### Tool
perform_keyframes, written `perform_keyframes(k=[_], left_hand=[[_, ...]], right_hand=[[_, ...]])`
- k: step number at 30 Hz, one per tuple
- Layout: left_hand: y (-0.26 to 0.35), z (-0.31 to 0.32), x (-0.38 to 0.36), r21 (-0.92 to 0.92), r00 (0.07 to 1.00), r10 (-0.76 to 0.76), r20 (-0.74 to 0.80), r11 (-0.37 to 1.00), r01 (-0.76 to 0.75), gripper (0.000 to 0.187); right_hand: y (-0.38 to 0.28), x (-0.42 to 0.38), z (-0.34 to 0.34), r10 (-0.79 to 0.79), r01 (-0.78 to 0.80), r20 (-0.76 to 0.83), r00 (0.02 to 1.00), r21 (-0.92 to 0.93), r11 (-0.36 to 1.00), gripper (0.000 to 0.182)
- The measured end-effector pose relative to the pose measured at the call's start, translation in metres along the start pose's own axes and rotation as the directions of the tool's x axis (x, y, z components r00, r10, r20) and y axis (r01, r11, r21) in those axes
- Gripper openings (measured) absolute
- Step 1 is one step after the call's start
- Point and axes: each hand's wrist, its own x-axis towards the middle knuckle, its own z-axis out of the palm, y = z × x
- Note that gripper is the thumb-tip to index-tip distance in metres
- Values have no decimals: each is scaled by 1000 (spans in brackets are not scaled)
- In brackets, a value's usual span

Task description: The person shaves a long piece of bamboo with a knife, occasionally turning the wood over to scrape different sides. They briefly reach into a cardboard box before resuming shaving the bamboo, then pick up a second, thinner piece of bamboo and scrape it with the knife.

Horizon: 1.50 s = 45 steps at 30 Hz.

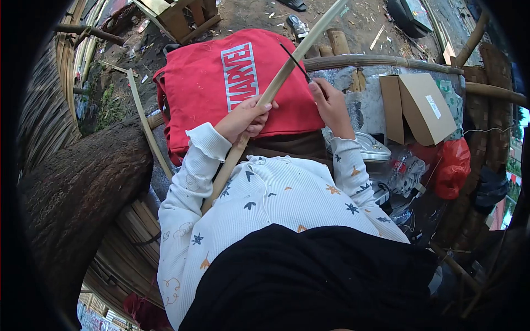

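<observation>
My left hand (248,119) is closed around a long pale bamboo strip (274,84). The strip runs diagonally from beside my left side up past the top edge of the view. In my right hand (332,107) is a knife with a thin dark blade (301,68); its handle is hidden in my fingers. The blade lies across the strip, beyond my left hand. Under both hands, a red cloth (204,71) with a "MARVEL" print is spread over my lap.
Another bamboo strip (144,118) leans at my left, near a big dark log (83,182). On my right are an open cardboard box (428,107), a metal tin (371,149) and a red plastic bag (452,168). A bamboo rail (381,60) crosses ahead; a sandal (298,26) lies beyond.
</observation>
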Motion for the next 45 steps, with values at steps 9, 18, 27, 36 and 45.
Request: perform_keyframes(k=[9,18,27,36,45], left_hand=[[-14,-3,21,-4,991,-72,-115,997,72,32],[-19,-10,27,-15,978,-61,-199,998,59,38],[-21,-13,31,16,975,-72,-210,997,77,38],[-17,-8,29,47,963,-68,-262,995,83,38],[-21,6,37,270,886,100,-452,963,29,38]], right_hand=[[11,17,0,173,-155,118,978,-148,977,56],[29,37,18,98,-19,181,979,-391,920,60],[51,74,25,177,-213,-119,977,-486,848,69],[30,44,10,181,-115,216,959,-287,951,66],[35,40,31,123,-56,89,988,-538,841,62]])
